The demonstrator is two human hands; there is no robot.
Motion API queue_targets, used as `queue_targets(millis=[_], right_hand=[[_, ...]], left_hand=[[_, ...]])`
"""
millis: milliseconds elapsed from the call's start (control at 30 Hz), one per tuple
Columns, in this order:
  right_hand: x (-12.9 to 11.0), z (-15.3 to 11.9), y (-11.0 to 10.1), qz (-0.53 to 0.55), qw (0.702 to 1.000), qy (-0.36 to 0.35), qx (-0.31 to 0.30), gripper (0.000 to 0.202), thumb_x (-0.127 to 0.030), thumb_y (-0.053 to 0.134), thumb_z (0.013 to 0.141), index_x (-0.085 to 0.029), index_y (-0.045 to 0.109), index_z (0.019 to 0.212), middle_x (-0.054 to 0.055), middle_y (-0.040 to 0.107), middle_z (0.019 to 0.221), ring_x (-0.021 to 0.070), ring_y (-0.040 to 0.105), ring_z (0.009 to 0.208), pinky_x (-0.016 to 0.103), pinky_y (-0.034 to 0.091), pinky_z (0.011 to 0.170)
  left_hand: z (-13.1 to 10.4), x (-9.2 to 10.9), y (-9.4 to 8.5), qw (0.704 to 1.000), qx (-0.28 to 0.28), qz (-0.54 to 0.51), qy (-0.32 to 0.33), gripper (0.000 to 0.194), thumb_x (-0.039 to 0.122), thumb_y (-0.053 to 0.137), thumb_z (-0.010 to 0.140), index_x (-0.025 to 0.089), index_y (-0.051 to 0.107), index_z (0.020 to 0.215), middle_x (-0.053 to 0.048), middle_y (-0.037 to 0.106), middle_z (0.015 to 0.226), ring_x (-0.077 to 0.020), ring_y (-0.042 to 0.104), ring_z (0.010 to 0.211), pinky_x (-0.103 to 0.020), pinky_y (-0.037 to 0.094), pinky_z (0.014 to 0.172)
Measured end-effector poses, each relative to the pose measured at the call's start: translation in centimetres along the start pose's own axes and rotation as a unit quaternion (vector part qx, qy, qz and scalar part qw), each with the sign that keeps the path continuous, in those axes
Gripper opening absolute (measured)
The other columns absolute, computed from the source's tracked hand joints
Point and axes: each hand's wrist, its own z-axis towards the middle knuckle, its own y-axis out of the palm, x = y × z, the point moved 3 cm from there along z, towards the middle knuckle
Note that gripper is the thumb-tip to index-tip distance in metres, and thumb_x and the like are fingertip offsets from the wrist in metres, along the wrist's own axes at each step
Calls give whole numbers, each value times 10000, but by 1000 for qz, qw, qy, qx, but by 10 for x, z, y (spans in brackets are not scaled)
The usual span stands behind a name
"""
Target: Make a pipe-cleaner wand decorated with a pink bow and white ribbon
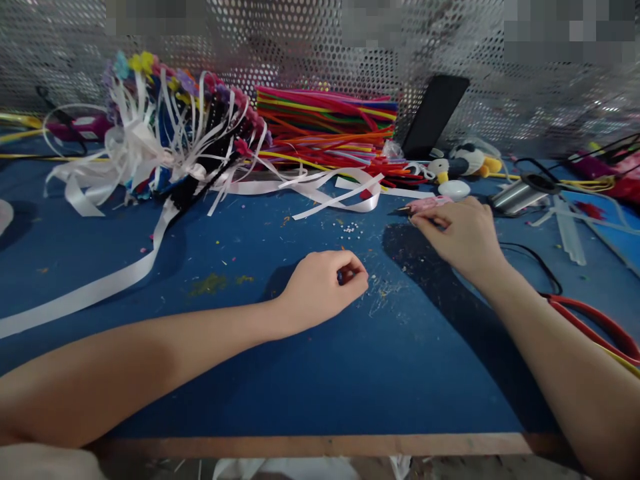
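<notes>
Over the middle of the blue tabletop [320, 393], my left hand [320, 290] is closed, thumb and forefinger pinched together. Whatever they hold, if anything, is too small to make out. My right hand [463, 233] is farther back on the right, its thumb and fingertips also pinched; I cannot make out anything in them. Right behind those fingertips lies a pink object with a dark pointed tip [430, 204]; whether the hand touches it I cannot tell. Several tiny white beads [351, 231] lie scattered between and beyond the two hands.
A bundle of ribboned flowers [185, 127] and colourful pipe cleaners [325, 120] line the back, against a perforated metal panel [300, 40]. White ribbon [100, 293] trails left. A phone [435, 117], a wire spool [525, 193] and red-handled pliers or scissors [595, 320] sit right.
</notes>
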Motion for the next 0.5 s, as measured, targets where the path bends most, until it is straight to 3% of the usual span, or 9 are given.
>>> queue_targets(millis=[200, 367, 500], right_hand=[[-5, 0, -4, 4, 999, -37, 11, 272, -411, 532, 934, -257, 756, 924, 76, 751, 959, 313, 578, 970, 475, 377, 849], [-11, -3, -2, -29, 993, -97, -60, 308, -393, 469, 968, -281, 755, 977, 67, 744, 1080, 326, 568, 1077, 483, 376, 896], [-10, -4, 0, -35, 992, -98, -72, 344, -401, 442, 977, -282, 762, 1022, 56, 747, 1079, 333, 555, 1079, 481, 381, 884]], left_hand=[[0, 0, 1, 1000, 0, -2, -5, 147, 250, 592, 858, 177, 685, 770, 20, 653, 687, -94, 503, 588, -257, 356, 576], [0, 0, 1, 1000, -2, 2, -6, 157, 257, 581, 864, 177, 683, 776, 14, 649, 690, -100, 508, 598, -258, 357, 580], [0, 0, 1, 1000, -2, 3, -7, 152, 253, 583, 861, 179, 684, 775, 13, 653, 692, -101, 506, 594, -258, 360, 580]])
